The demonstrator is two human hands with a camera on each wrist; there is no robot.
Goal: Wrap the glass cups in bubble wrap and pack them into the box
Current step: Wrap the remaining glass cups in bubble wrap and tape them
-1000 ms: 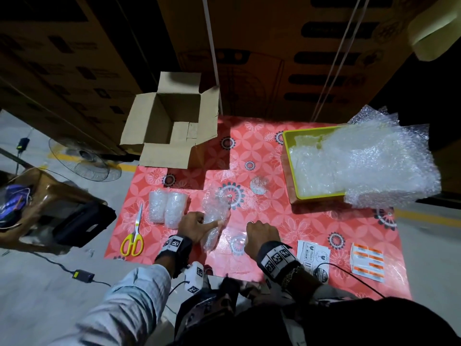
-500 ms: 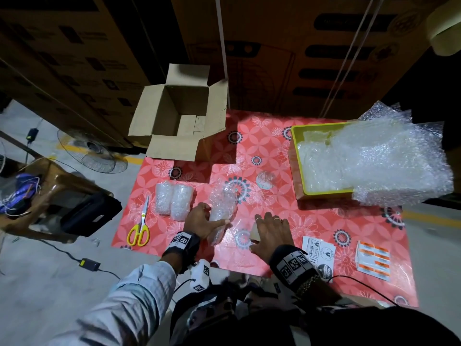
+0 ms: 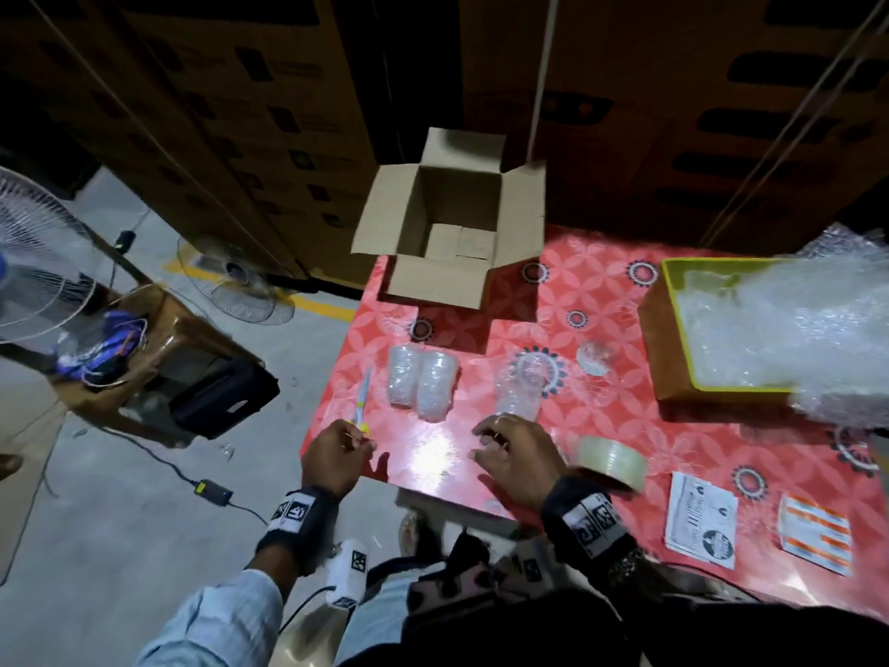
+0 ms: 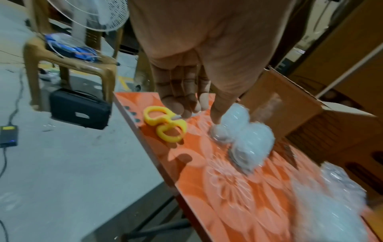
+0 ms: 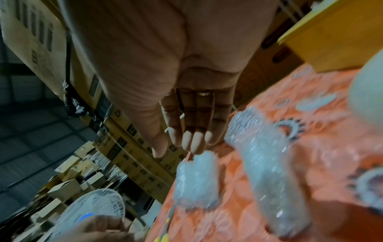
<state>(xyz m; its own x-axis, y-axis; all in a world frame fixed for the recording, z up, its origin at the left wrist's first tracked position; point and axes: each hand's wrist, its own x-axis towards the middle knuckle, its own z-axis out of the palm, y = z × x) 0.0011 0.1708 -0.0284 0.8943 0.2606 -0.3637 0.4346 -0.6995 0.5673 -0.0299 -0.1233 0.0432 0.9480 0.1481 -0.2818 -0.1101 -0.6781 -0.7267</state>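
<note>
The box (image 3: pixel 450 223) is sitting at the table's (image 3: pixel 673 440) far left corner. Nearer, two wrapped cups (image 3: pixel 421 382) are lying side by side, touching; scissors (image 3: pixel 361 402) are lying left of them, a third cup (image 3: pixel 520 392) right. The tray (image 3: pixel 673 329) is standing far right. Tape (image 3: pixel 608 462) is sitting near the front edge, papers (image 3: pixel 701 519) right of it.

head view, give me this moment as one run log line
left hand: open over scissors | right hand: open, empty | wrapped cups: lying on table | box: open, no cups inside
</note>
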